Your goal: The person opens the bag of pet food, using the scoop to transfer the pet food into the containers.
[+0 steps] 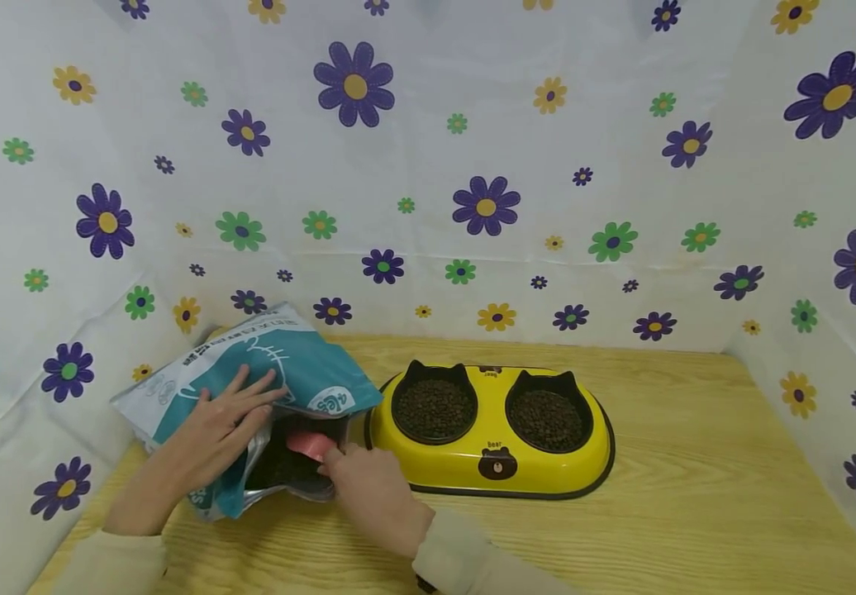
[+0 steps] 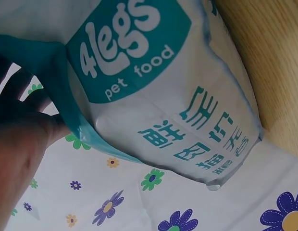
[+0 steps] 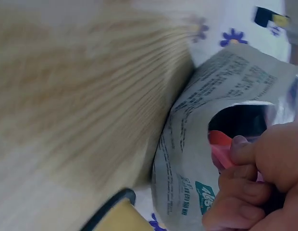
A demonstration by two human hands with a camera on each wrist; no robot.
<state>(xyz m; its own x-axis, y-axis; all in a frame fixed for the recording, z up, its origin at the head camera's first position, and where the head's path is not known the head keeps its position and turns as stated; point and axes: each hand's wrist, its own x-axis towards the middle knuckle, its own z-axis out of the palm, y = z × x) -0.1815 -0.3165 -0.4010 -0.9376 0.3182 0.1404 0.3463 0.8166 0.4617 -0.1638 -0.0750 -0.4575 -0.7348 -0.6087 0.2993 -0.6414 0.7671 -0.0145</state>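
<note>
A teal and white pet food bag lies on its side at the left, its mouth facing me. My left hand rests on top of it with the fingers spread. In the left wrist view the bag's printed side fills the middle, and the left hand shows at the edge. My right hand grips a pink scoop by its handle, the scoop's head inside the bag's mouth. The right wrist view shows the right hand curled round the pink scoop; its far end is hidden in the bag.
Right of the bag stands a yellow double feeder with a bear picture. Its two black cat-eared bowls, left bowl and right bowl, hold brown kibble. Flower-printed cloth surrounds the wooden table at the back and sides.
</note>
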